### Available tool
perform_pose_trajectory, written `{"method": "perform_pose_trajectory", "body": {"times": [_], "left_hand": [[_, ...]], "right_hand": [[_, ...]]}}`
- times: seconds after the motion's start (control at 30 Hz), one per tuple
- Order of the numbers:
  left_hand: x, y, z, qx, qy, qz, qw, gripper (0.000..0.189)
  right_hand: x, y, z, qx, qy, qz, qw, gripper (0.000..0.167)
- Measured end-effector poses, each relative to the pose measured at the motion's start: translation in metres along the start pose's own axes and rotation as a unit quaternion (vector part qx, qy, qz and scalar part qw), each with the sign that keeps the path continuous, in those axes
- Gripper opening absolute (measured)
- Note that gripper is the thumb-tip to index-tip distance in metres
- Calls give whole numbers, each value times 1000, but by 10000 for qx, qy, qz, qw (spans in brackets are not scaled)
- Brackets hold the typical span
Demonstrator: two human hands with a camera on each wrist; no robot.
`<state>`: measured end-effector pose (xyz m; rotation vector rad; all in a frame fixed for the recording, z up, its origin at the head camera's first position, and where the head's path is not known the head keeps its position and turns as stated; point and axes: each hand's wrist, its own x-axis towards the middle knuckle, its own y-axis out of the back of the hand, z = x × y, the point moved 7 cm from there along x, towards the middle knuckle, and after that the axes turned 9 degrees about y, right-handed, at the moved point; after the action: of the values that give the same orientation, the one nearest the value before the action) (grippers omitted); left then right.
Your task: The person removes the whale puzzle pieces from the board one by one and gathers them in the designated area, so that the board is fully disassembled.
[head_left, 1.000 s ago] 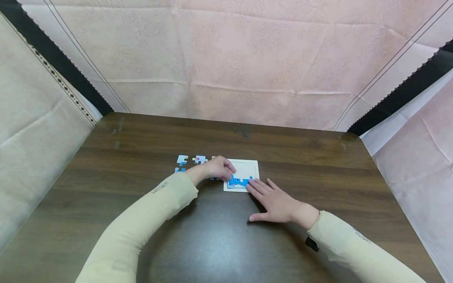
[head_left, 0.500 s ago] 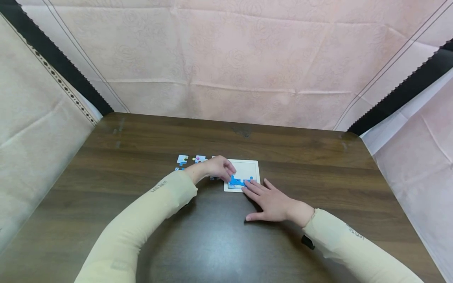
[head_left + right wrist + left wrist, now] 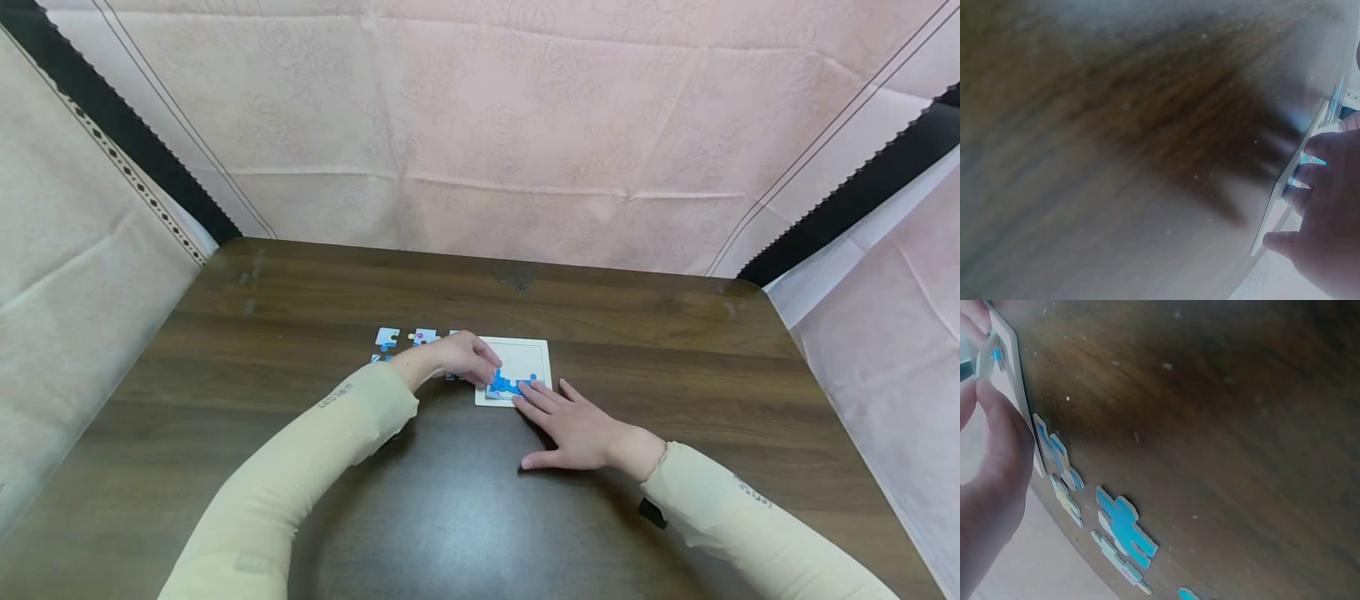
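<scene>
A white puzzle tray point(image 3: 528, 352) lies on the table in the head view, with blue jigsaw pieces point(image 3: 502, 386) along its near side. Over its left side is my left hand point(image 3: 459, 354). In the left wrist view, thumb and fingertip pinch a jigsaw piece point(image 3: 985, 359), seen nearly edge-on. From the right, my right hand point(image 3: 581, 431) rests its spread, straight fingers on the blue pieces and the tray's near right corner. These fingertips cover part of the pieces. The tray's edge point(image 3: 1277, 187) also shows beneath the fingers in the right wrist view.
Several loose jigsaw pieces lie left of the tray, among them a blue piece point(image 3: 1125, 525) and two at the back point(image 3: 387, 337). My left forearm partly hides this group. The brown wooden table point(image 3: 480, 517) ends at pale cloth point(image 3: 510, 125) behind.
My right hand has slid slightly left, its fingertips further over the blue pieces, and then stayed. The left hand has shifted a little right over the tray.
</scene>
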<state>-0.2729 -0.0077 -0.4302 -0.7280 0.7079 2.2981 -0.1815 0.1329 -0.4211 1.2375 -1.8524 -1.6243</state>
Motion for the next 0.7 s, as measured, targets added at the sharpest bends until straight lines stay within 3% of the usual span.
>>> {"method": "perform_pose_trajectory", "body": {"times": [0.1, 0.3, 0.7], "left_hand": [[-1, -1, 0, -165, 13, -119, 9998, 28], [-3, 2, -2, -185, 22, 4, 9998, 30], [-19, 28, -12, -263, -213, 172, 9993, 33]], "right_hand": [[0, 0, 0, -7, 2, 1, 10000, 85], [-1, -1, 1, -9, -46, -45, 10000, 86], [0, -4, 4, 83, -89, -179, 9998, 86]]}}
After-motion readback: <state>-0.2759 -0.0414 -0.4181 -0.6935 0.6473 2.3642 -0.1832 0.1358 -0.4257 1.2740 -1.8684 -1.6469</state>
